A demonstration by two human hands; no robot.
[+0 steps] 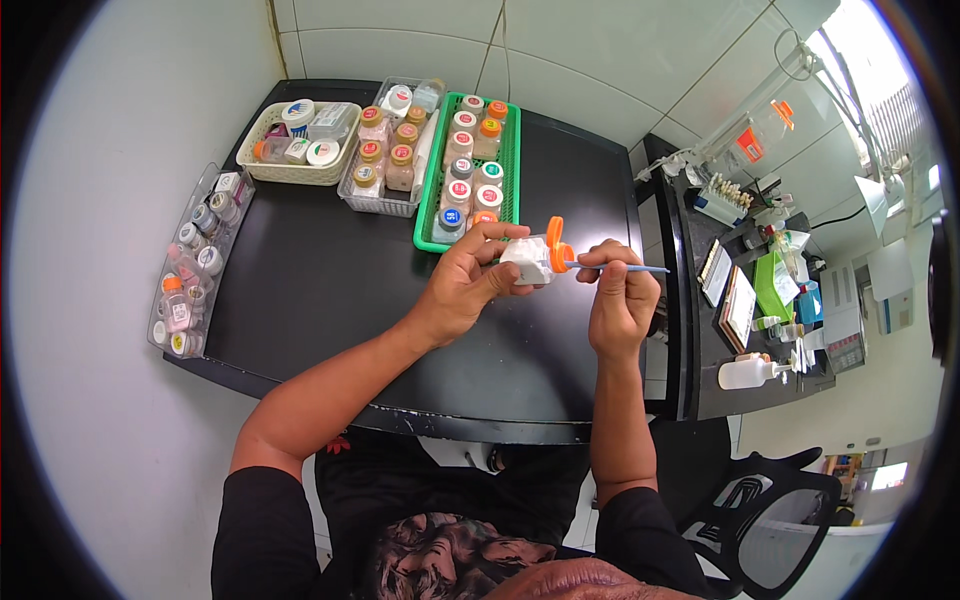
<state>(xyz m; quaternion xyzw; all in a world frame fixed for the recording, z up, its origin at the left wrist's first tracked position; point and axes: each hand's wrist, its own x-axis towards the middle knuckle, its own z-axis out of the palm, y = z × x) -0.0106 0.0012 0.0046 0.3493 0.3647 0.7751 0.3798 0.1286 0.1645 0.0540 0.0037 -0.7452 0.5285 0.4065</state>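
The left hand (462, 293) is closed around a small white bottle (526, 262), up over the bench (340, 290), near the front end of the green basket (428, 205). The bottle is tipped on its side, with its mouth facing right and its orange lid (554, 233) flipped open. Fingers cover part of the bottle, so I can't see all of it. The right hand (622, 305) pinches a thin blue stick (650, 268). One end is at the bottle's mouth, but I can't tell if it goes inside. The other end pokes out past the fingers to the right.

The left hand also hides a bit of the green basket's front end. A clear basket (385, 207) sits left of the green one, and a cream basket (290, 173) is by the back left corner. A long clear tray (222, 262) runs along the left edge. There is open room between that tray and the left arm, and more from the green basket to the right edge. The chipped front edge runs under both arms.
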